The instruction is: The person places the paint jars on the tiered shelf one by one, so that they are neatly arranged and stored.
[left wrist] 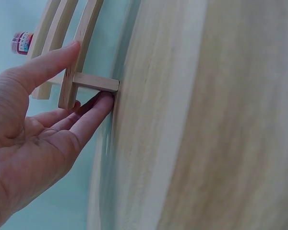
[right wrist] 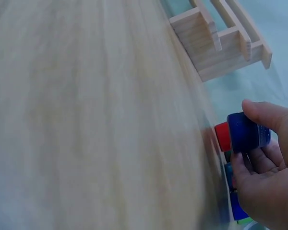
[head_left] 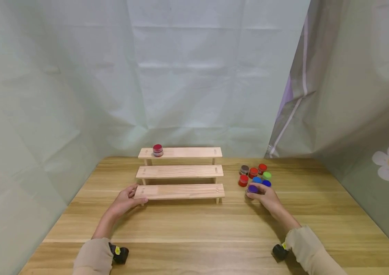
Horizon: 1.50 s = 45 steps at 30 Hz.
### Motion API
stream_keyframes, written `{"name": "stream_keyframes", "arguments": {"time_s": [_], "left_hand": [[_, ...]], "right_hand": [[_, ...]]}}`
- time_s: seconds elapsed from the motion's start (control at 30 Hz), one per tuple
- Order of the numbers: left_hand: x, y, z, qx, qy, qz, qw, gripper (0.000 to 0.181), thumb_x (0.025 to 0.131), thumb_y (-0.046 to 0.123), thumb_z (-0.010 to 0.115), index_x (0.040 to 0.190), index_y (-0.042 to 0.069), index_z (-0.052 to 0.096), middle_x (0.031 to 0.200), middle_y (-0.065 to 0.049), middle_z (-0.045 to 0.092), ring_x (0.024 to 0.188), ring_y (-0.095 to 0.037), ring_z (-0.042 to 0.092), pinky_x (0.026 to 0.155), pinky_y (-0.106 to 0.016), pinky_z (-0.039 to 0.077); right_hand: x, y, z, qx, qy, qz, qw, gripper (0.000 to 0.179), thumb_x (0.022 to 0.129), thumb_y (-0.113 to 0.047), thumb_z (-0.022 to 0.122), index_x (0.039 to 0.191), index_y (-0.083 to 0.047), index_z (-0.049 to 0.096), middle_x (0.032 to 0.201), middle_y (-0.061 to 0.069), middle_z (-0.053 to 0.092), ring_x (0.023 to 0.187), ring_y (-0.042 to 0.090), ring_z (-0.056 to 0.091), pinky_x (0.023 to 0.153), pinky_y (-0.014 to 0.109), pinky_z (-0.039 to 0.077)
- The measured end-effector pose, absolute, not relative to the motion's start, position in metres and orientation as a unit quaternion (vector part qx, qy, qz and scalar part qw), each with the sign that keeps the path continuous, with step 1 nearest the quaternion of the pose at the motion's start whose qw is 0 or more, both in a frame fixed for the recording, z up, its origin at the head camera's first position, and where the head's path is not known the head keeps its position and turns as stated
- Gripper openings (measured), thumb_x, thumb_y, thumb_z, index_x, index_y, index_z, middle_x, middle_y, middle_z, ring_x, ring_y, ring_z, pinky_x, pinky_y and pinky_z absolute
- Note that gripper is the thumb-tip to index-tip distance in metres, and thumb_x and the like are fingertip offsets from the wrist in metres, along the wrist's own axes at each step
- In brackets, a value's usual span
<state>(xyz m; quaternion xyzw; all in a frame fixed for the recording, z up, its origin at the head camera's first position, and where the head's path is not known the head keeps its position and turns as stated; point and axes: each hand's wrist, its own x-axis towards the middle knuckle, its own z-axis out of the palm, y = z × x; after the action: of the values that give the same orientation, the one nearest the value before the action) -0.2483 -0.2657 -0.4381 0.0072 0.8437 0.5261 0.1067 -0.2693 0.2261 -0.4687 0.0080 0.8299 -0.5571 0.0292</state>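
Observation:
A three-step wooden display rack (head_left: 180,191) stands on the table. My left hand (head_left: 125,202) holds the left end of its lowest step, thumb at the front edge and fingers behind, close to the short leg (left wrist: 97,82). On the right, my right hand (head_left: 269,199) pinches a small purple-blue paint jar (head_left: 252,189) between thumb and fingers; in the right wrist view the jar (right wrist: 247,133) is tilted on its side. A dark red jar (head_left: 158,150) sits near the left end of the top step.
Several small jars cluster just beyond my right hand: red (head_left: 243,180), dark grey (head_left: 244,170), light blue (head_left: 257,180), dark blue (head_left: 266,183) and green (head_left: 266,175). The wooden table (head_left: 187,236) ends at pale hanging sheets (head_left: 194,76) behind and at the sides.

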Motion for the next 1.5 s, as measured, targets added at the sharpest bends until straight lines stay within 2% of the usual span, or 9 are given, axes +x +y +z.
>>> {"name": "stream_keyframes", "arguments": {"time_s": [0.13,0.27,0.4,0.53,0.67,0.83,1.07,1.3,1.5], "left_hand": [[-0.247,-0.265,-0.439,0.005,0.841,0.530,0.106,0.091,0.090,0.020,0.070,0.150,-0.013,0.011,0.151,-0.040,0.027,0.139,-0.047,0.035,0.109,-0.047,0.041],[-0.247,-0.266,-0.439,-0.001,0.841,0.531,0.103,0.090,0.089,0.019,0.070,0.150,-0.013,0.012,0.150,-0.039,0.029,0.138,-0.046,0.038,0.106,-0.041,0.044],[-0.247,-0.267,-0.439,-0.004,0.845,0.525,0.100,0.091,0.090,0.021,0.070,0.150,-0.013,0.011,0.150,-0.040,0.029,0.138,-0.046,0.038,0.108,-0.045,0.042],[-0.246,-0.267,-0.440,-0.007,0.846,0.523,0.100,0.092,0.090,0.023,0.070,0.151,-0.013,0.011,0.150,-0.040,0.028,0.138,-0.046,0.037,0.109,-0.047,0.041],[-0.245,-0.267,-0.442,-0.004,0.840,0.533,0.099,0.091,0.090,0.021,0.070,0.151,-0.013,0.011,0.149,-0.039,0.031,0.136,-0.044,0.040,0.101,-0.034,0.047],[-0.243,-0.266,-0.444,0.000,0.831,0.547,0.096,0.091,0.089,0.018,0.070,0.150,-0.014,0.011,0.148,-0.039,0.033,0.135,-0.042,0.042,0.091,-0.022,0.049],[-0.244,-0.267,-0.444,-0.002,0.838,0.537,0.095,0.092,0.089,0.021,0.070,0.150,-0.014,0.011,0.148,-0.040,0.033,0.135,-0.043,0.043,0.095,-0.029,0.049],[-0.245,-0.265,-0.441,0.001,0.842,0.531,0.093,0.091,0.089,0.021,0.070,0.150,-0.014,0.012,0.148,-0.040,0.033,0.135,-0.044,0.042,0.096,-0.031,0.049],[-0.246,-0.266,-0.442,0.001,0.843,0.530,0.091,0.092,0.090,0.022,0.070,0.150,-0.014,0.011,0.149,-0.040,0.031,0.137,-0.045,0.040,0.101,-0.034,0.047]], "right_hand": [[-0.271,0.223,-0.463,-0.004,0.837,-0.546,0.023,0.052,0.090,-0.020,0.071,0.135,-0.001,0.055,0.141,0.023,0.053,0.131,0.040,0.049,0.109,0.049,0.042],[-0.274,0.220,-0.453,-0.018,0.844,-0.536,0.017,0.050,0.089,-0.018,0.071,0.134,-0.001,0.056,0.137,0.025,0.057,0.125,0.039,0.054,0.101,0.039,0.049],[-0.278,0.214,-0.440,-0.036,0.853,-0.521,0.007,0.053,0.086,-0.022,0.074,0.132,0.000,0.058,0.131,0.028,0.059,0.120,0.039,0.058,0.091,0.029,0.053],[-0.282,0.209,-0.427,-0.066,0.846,-0.529,-0.003,0.055,0.085,-0.025,0.076,0.131,-0.001,0.060,0.127,0.028,0.062,0.114,0.035,0.062,0.083,0.026,0.056],[-0.289,0.206,-0.410,-0.072,0.836,-0.544,0.004,0.055,0.087,-0.026,0.074,0.134,-0.004,0.058,0.128,0.026,0.062,0.113,0.030,0.063,0.086,0.031,0.056],[-0.301,0.200,-0.379,-0.051,0.836,-0.546,0.014,0.056,0.091,-0.024,0.070,0.141,-0.008,0.051,0.137,0.024,0.057,0.123,0.035,0.057,0.101,0.045,0.050],[-0.311,0.189,-0.346,-0.055,0.830,-0.554,0.021,0.056,0.093,-0.021,0.067,0.145,-0.010,0.047,0.142,0.021,0.053,0.130,0.036,0.052,0.108,0.048,0.044],[-0.316,0.178,-0.338,-0.061,0.820,-0.569,0.027,0.058,0.091,-0.024,0.069,0.144,-0.013,0.048,0.146,0.017,0.051,0.132,0.035,0.050,0.109,0.046,0.043],[-0.321,0.165,-0.338,-0.073,0.824,-0.561,0.017,0.054,0.090,-0.023,0.070,0.141,-0.013,0.053,0.141,0.019,0.055,0.129,0.034,0.053,0.108,0.046,0.044]]}}
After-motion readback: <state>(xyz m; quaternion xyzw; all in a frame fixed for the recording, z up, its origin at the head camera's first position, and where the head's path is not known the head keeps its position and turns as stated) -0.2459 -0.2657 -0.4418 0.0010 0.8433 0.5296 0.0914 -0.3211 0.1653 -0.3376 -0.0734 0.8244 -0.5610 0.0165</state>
